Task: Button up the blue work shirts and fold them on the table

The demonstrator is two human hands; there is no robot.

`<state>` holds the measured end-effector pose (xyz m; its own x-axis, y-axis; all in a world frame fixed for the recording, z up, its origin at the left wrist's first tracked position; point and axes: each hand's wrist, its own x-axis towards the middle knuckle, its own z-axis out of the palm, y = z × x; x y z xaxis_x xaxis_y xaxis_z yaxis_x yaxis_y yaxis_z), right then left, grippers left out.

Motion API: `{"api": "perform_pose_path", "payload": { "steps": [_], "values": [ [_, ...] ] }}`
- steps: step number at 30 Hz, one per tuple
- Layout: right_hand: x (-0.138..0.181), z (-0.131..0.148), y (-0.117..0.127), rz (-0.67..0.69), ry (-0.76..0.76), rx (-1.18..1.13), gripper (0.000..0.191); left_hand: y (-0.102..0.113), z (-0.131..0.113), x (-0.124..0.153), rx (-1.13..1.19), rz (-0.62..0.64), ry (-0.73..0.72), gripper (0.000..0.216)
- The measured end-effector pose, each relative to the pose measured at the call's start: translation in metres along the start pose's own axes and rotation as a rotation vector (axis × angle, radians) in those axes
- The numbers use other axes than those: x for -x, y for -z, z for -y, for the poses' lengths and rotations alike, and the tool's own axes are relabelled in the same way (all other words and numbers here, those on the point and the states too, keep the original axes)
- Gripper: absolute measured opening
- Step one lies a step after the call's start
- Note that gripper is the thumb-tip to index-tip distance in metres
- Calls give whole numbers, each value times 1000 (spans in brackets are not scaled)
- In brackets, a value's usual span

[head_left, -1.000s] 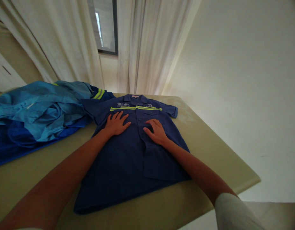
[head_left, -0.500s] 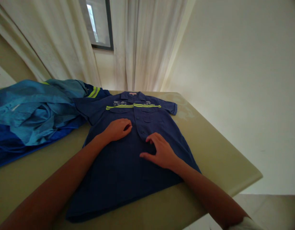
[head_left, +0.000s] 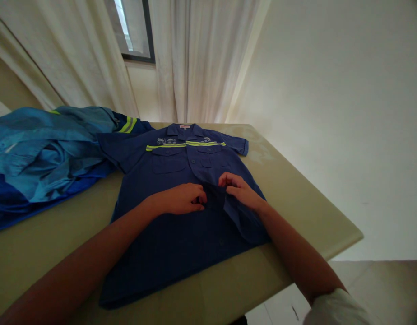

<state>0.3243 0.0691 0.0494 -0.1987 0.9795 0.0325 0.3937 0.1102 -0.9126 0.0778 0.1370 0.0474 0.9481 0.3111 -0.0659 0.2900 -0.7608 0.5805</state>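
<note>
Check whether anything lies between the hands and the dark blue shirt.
Nothing visible does. The left hand and right hand pinch the dark blue shirt at its front opening, mid-chest. The light blue clothing pile lies off to the left, reaching one sleeve only.

Two hands (left hand, right hand), one navy shirt, one heap of blue clothes, one table, one window.

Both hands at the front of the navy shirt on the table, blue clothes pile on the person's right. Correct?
No. The head view shows the blue clothes pile on the person's left, not right. Left hand and right hand are at the front of the navy shirt on the table.
</note>
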Motion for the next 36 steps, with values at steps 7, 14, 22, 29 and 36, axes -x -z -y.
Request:
{"api": "perform_pose_path", "payload": {
  "steps": [7,14,22,29,36],
  "values": [
    [-5,-16,-2,75,-143,-283,34,-31,-21,-10,-88,-145,85,11],
    [0,-7,1,127,-158,-257,19,-59,-13,-6,85,-384,89,10],
    [13,7,9,420,-96,164,12,-61,-21,-12,5,-412,154,8],
    [16,12,-4,352,-136,204,6,-66,-22,-9,-206,-388,72,8],
    [17,9,-4,266,-104,261,17,-77,-20,-7,-447,-511,-65,19]
  ]
}}
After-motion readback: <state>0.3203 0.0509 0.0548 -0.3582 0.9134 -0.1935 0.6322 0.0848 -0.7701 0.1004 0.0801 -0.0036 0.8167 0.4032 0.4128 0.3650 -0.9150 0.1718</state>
